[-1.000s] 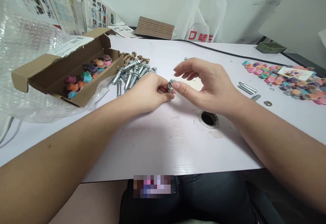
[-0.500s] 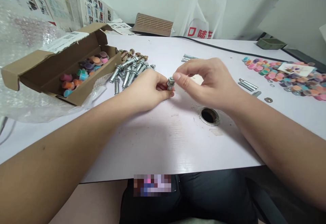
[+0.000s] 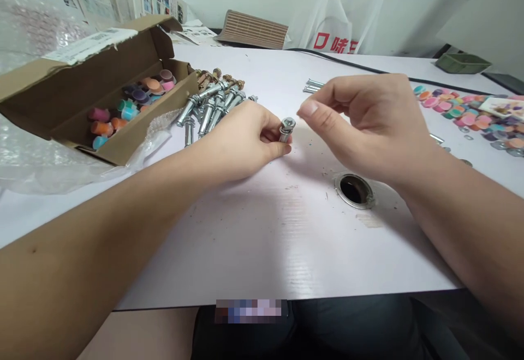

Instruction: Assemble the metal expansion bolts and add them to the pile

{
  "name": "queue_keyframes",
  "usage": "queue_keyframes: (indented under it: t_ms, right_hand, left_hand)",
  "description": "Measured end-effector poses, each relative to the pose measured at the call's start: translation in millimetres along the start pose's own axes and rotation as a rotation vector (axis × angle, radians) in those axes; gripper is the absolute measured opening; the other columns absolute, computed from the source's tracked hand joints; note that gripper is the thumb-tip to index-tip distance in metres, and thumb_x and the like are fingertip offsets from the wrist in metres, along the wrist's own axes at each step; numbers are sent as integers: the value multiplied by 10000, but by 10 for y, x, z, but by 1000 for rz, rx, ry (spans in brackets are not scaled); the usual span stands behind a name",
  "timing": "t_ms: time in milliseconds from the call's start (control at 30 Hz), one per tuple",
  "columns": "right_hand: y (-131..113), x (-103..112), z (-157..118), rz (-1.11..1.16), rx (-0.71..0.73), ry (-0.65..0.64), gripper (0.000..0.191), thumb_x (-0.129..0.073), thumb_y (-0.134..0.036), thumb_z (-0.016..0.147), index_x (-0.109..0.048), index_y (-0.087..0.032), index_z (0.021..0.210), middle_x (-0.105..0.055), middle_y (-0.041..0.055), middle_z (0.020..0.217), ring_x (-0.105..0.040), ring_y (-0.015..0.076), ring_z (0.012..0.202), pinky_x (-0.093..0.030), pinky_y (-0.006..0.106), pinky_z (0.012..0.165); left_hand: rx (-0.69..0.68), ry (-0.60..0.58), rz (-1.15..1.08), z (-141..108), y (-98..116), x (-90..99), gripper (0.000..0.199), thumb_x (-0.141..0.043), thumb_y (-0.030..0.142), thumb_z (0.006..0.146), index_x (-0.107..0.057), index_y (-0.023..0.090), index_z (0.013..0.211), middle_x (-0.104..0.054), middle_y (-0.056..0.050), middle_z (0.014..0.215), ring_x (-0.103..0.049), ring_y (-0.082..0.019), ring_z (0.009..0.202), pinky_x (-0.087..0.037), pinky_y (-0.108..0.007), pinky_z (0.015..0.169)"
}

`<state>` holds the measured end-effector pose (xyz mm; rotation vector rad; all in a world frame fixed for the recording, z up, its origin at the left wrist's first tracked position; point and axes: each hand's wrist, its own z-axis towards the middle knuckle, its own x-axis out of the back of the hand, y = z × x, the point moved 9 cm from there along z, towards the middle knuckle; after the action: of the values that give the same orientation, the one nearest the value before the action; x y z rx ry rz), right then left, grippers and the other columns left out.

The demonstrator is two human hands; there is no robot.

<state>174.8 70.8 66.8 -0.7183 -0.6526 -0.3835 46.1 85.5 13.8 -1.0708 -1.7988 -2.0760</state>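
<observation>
My left hand [image 3: 245, 139] pinches a short metal bolt [image 3: 286, 129] with a nut and washer at its top end, holding it upright just above the white table [image 3: 254, 229]. My right hand [image 3: 368, 120] hovers a little to the right of the bolt, thumb and forefinger pinched together and apart from the nut; whether anything small sits between them is hidden. Behind my left hand lies a pile of silver expansion bolts [image 3: 210, 106].
An open cardboard box [image 3: 77, 95] with coloured caps stands at the left on bubble wrap [image 3: 24, 163]. More coloured caps [image 3: 470, 117] are spread at the right. A round cable hole [image 3: 354, 190] is near my right wrist. Loose rods [image 3: 313, 85] and a black cable [image 3: 368, 69] lie behind.
My right hand has let go of the nut on the bolt and drawn off a little to the right. The camera view has shifted slightly.
</observation>
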Motion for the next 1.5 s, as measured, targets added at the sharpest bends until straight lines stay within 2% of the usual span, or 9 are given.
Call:
queue_keyframes:
  t_ms: [133,333,500,667,767,900,1033,1300,1500]
  right_hand:
    - [-53,-96,-22,46,43,-82,266,-690,-404,994,-785,-218,1159,-773,54,1160,-737,206,1065,-582,367,923]
    - [-46,53,-17,-27,-8,47,367,-633,-376,1040,-699,-179,738,-721,43,791,-699,167,813,-546,336,774]
    - [-60,-81,-33,1,27,-83,293,-672,-431,1003,-782,-201,1147,-764,57,1200,-729,217,1119,-575,375,933]
    - [-41,67,-30,-43,-21,23,442,-618,-426,1045,-671,-171,688,-719,50,803,-736,201,916,-524,351,785]
    - [7,57,-52,-13,-49,-20,265,-641,-428,1014,-733,-182,983,-745,74,1040,-731,231,1056,-568,356,831]
    - [-29,-115,-101,-46,49,-189,482,-652,-555,999,-712,-221,1342,-622,108,1473,-610,292,1366,-544,457,1055]
    - [-35,7,-63,-44,24,-57,382,-643,-529,1021,-766,-191,894,-744,102,1085,-694,266,1167,-516,451,979]
    - [200,250,-13,-39,-129,112,258,-639,-429,991,-745,-195,965,-705,43,872,-712,188,929,-562,370,853]
    - [584,595,46,-114,-304,219,220,-697,-378,939,-722,-196,818,-472,-4,566,-613,147,657,-519,300,639]
  left_hand:
    - [26,3,42,-2,-2,4,207,-682,266,861,-670,153,687,-565,7,650,-481,-124,680,-369,-286,679]
    - [21,1,26,-2,-16,0,195,-695,290,869,-713,140,745,-560,21,675,-513,-112,702,-388,-289,748]
    - [3,3,16,-14,-10,13,229,-707,273,866,-655,167,670,-563,5,658,-454,-125,682,-368,-312,698]
    - [-10,15,11,-2,-9,13,188,-734,257,881,-720,143,733,-603,6,682,-518,-126,679,-374,-294,702]
    - [12,13,33,3,-22,12,186,-740,259,880,-715,148,733,-599,3,689,-549,-143,713,-386,-304,724]
    - [32,15,60,-3,-23,29,310,-748,240,862,-582,170,611,-504,12,631,-465,-130,675,-368,-320,704]
    - [22,14,14,-5,-9,27,252,-754,230,858,-636,163,646,-546,17,634,-454,-117,654,-370,-308,695]
    - [13,23,22,2,-74,53,150,-746,316,851,-777,177,804,-681,4,691,-577,-147,655,-398,-297,644]
    - [56,83,141,-33,-51,175,279,-756,366,829,-659,185,640,-607,7,616,-512,-134,602,-358,-297,597]
